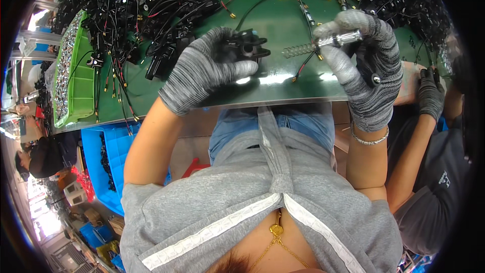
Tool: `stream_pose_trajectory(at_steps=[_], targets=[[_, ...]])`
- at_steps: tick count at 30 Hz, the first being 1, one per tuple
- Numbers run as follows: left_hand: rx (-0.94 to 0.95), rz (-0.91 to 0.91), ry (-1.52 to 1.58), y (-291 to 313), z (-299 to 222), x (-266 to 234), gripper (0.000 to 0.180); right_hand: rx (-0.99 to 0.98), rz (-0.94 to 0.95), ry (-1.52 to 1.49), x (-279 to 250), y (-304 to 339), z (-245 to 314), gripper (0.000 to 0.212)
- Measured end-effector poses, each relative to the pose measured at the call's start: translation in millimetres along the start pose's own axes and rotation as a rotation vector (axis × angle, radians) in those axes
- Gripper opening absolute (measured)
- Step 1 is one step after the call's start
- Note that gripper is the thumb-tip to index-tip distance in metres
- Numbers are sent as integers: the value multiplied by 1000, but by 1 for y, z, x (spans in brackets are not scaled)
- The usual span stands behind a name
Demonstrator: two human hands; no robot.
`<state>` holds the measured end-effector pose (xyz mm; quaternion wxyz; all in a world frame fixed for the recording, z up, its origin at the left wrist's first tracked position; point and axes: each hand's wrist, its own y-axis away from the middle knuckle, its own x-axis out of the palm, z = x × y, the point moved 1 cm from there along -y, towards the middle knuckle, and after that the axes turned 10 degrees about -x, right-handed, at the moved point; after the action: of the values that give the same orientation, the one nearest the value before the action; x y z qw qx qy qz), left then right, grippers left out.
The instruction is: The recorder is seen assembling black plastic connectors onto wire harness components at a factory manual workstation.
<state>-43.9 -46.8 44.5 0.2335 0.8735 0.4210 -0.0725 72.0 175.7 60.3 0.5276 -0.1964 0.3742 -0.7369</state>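
Both my hands wear grey knitted gloves with pale fingertips. My left hand [202, 68] is closed round a black housing-like part [246, 46], its forked end pointing right above the green table. Across from it, my right hand [374, 71] pinches a shiny silver cylinder [344, 38] between thumb and fingers. A thin coil spring [298, 50] sticks out from the cylinder's left end toward the black part, with a gap between them. Against the right palm shows another small piece with a round metal tip [376, 79]; its full shape is hidden.
Black cabled parts [166, 5] heap along the green table's [283, 83] far side, leads hanging toward me. At left stands a green bin [81, 88] of small metal pieces; below it, a blue crate [113, 164]. A co-worker's gloved hand [430, 96] rests at the right edge.
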Motion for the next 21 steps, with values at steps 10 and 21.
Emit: stream_pose_trajectory(at_steps=[10, 21], targets=[[-160, 205, -194, 1, -38, -3, 65, -260, 402, 414, 33, -27, 3, 41], [149, 71, -212, 2, -6, 11, 81, -326, 379, 630, 45, -18, -20, 30]])
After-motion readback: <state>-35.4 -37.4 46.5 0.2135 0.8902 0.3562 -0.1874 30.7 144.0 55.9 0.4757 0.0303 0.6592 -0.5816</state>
